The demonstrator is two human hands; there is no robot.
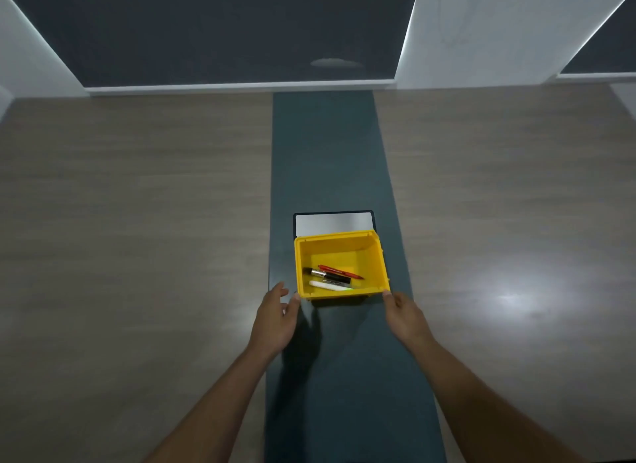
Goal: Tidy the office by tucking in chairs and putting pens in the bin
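Yellow bin — red pen, black pen, white pen inside.

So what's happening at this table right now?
A person has both hands at the near corners of a yellow bin on the table's dark centre strip. The left hand is open beside it; the right hand touches its corner. A red pen, black pen and white pen lie inside.
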